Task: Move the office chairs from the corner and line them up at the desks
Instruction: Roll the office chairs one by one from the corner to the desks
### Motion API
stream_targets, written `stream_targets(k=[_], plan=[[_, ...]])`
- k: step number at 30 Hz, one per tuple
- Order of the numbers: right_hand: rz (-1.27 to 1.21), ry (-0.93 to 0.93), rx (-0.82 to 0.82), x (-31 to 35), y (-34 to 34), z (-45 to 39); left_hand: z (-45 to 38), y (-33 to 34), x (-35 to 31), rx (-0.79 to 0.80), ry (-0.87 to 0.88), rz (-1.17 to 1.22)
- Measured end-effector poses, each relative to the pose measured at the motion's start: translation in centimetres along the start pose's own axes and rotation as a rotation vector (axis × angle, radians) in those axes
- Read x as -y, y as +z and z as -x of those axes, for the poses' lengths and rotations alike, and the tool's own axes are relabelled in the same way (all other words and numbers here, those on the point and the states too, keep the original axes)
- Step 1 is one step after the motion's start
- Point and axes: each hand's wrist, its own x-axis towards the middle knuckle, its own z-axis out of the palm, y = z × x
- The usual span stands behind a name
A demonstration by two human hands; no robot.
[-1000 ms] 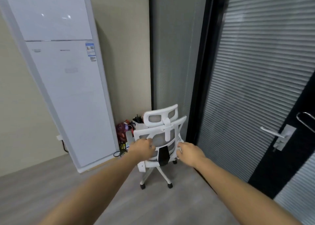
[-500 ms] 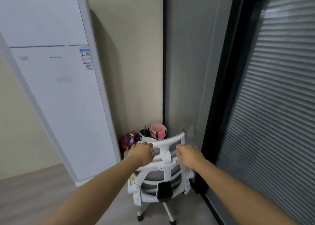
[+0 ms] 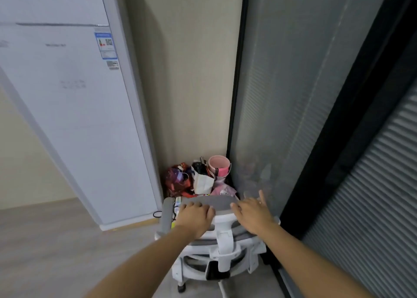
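Head view looked down on a white office chair [image 3: 222, 241] standing in the corner, just beside the white floor-standing air conditioner [image 3: 74, 108]. Left hand [image 3: 195, 218] gripped the chair's grey headrest [image 3: 212, 204], fingers curled over its top edge. Right hand [image 3: 253, 214] lay on the headrest's other end with fingers [image 3: 239, 207] spread and fairly straight, one raised clear of it. Beyond the headrest, a pink bucket [image 3: 218, 164] and assorted bags [image 3: 180, 180] sat against the wall.
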Motion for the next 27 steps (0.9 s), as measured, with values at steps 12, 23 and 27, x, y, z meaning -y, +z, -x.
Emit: stream_targets(k=[12,23,27], plan=[[0.002,-0.233,-0.089,-1.2,2.0,0.0,2.0,2.0,-0.5,-0.037,-0.155,0.002],[-0.059,-0.564,-0.085,0.1,1.6,7.6,12.9,4.2,-3.6,-0.058,-0.289,-0.020],[-0.089,-0.665,-0.072,1.4,1.3,10.8,17.9,5.5,-4.6,-0.073,-0.357,-0.007]])
